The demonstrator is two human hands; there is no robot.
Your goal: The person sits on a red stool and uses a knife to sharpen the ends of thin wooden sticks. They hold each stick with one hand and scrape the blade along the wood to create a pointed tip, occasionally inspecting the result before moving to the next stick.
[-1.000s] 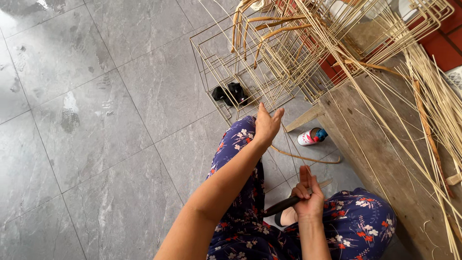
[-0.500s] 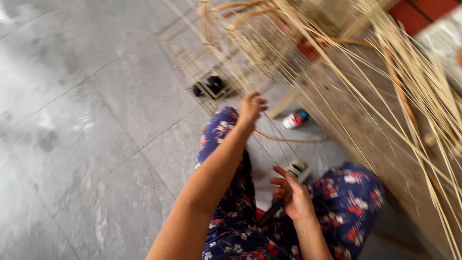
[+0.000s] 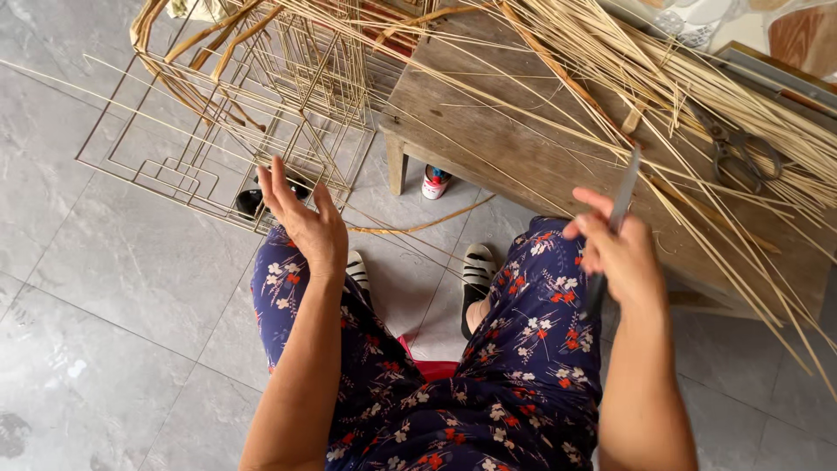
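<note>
My left hand (image 3: 305, 220) hovers open above my left knee, fingers spread, close to the lower edge of a square wire frame (image 3: 218, 139) that leans on the floor. My right hand (image 3: 615, 253) is closed around a thin knife (image 3: 621, 202), its grey blade pointing up toward a bundle of long pale cane strips (image 3: 663, 78) lying across a low wooden bench (image 3: 523, 148). I sit with a dark blue flowered garment over both legs, feet in striped sandals.
Scissors (image 3: 741, 148) lie among the strips on the bench's right part. A small red-and-white can (image 3: 434, 181) stands on the grey tiled floor under the bench edge. A dark object (image 3: 253, 199) sits behind the wire frame. Loose curved cane pieces lie near my feet.
My right hand has risen from between my knees to bench height with the knife in it. My left hand stays raised near the frame. The view has swung right toward the bench.
</note>
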